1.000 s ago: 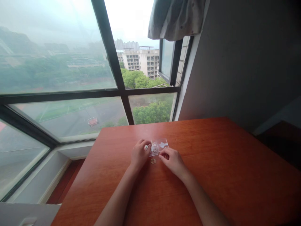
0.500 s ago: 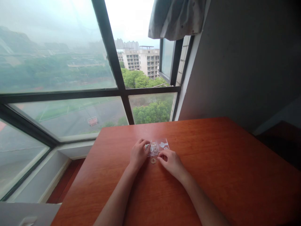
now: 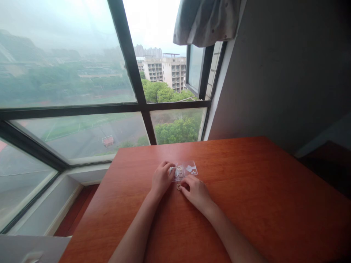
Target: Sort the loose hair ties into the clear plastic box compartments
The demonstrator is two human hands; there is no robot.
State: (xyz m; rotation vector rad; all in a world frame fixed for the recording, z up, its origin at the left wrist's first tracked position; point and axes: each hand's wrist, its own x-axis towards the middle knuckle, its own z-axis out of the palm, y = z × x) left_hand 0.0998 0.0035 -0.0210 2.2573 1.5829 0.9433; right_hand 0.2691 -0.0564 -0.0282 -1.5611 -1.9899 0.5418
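A small clear plastic bag (image 3: pixel 186 170) with pale rings inside lies flat on the reddish wooden table (image 3: pixel 246 190). My left hand (image 3: pixel 161 179) rests on the table with its curled fingers pinching the bag's left end. My right hand (image 3: pixel 195 191) lies just below the bag, its fingertips closing on a small ring (image 3: pixel 178 187) that sits on the wood in front of the bag.
The table's far edge meets a large window (image 3: pixel 95 91) with dark frames; a grey wall (image 3: pixel 287 73) stands at the right. A grey curtain (image 3: pixel 205 22) hangs bunched at the top. A white sill (image 3: pixel 68 190) runs along the table's left side.
My right hand has slid left and slightly down from the bag's right part to the loose ring. My left hand and the bag have stayed put.
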